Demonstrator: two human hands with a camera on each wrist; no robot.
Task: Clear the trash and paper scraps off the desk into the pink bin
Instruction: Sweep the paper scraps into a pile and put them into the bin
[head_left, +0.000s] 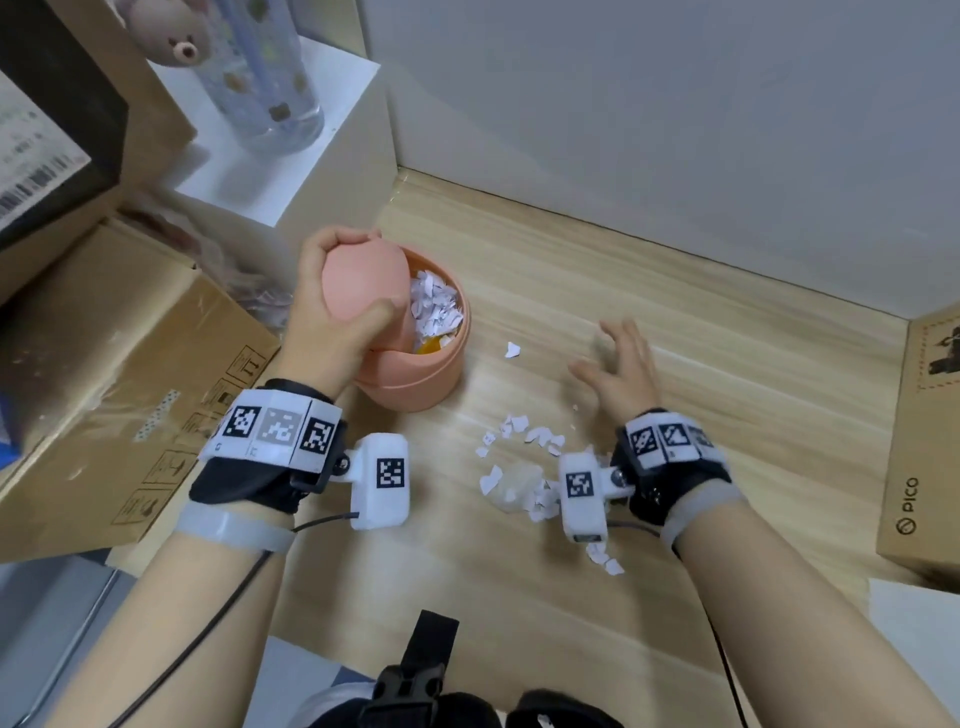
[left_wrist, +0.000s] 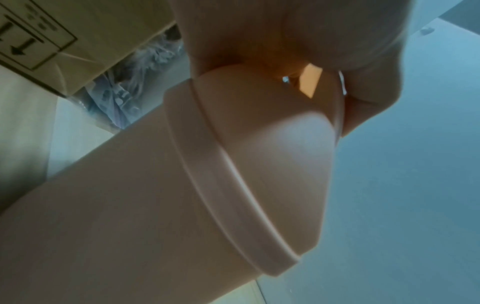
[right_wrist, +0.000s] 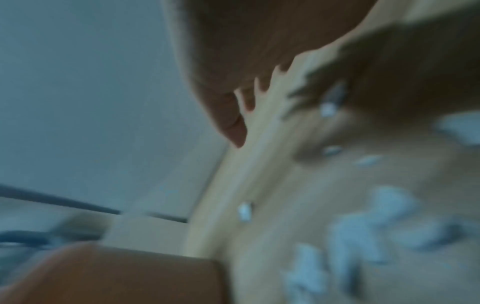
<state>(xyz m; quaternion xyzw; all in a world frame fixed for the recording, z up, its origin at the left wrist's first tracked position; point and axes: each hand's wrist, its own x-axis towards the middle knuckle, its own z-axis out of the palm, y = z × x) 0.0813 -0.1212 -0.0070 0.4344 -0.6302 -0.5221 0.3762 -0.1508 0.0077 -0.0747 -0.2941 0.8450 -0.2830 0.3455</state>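
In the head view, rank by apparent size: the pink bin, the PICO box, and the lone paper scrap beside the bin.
1. Pink bin, though the PICO box is cut off by the frame edge, so their order is unsure.
2. PICO box.
3. Lone paper scrap, clearly smallest.

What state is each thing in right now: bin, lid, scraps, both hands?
pink bin: upright, partly filled with scraps
lid: tipped open, gripped by left hand
paper scraps: loose on desk
lone scrap: apart, beside bin
right hand: fingers spread, empty, blurred

Both arms are bare. Each wrist wears a black strap (head_left: 249, 483) with a white band of black square codes (head_left: 272, 428), a grey band (head_left: 234, 530), a white camera box (head_left: 379, 480) and a thin black cable (head_left: 208, 629).
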